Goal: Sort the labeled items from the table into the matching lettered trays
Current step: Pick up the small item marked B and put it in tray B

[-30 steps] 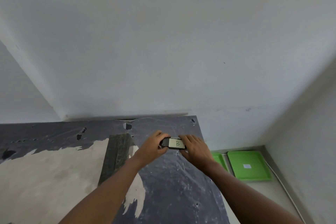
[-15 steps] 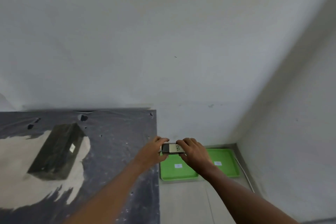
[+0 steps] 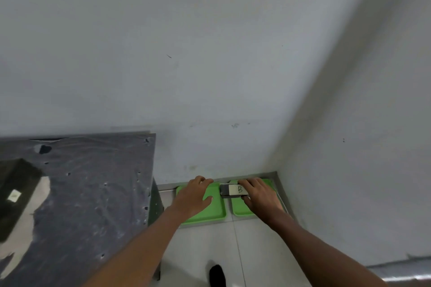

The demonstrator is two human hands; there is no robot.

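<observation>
**Item marked B carried over the two green trays**

A small flat dark item [image 3: 233, 190] with a pale label bearing a handwritten "B" is held in the grip of the right hand [image 3: 260, 194], whose fingers are closed over its right end. The left hand [image 3: 194, 197] is apart from it, just to its left, with the fingers spread and nothing in the grip. The item is held in the air above the floor, over the gap between the left green tray [image 3: 210, 215] and the right green tray [image 3: 240, 209]; most of its length appears to lie over the right one. Its long axis runs left to right, level, with the label turned up toward the camera.

The two trays lie side by side on the floor in the far right corner of the room, against the wall. Their letter labels are hidden by the hands, so which tray is B cannot be told. The right hand is judged the nearer one for a release into the right tray, which lies directly below and to the right of the grip; the left tray lies below and to the left.

On the dark worn surface [image 3: 93, 182] at the left, a dark block [image 3: 16, 193] with a small pale label is seen lying, its letter too blurred to be read. It is judged that this item is not yet sorted.
</observation>
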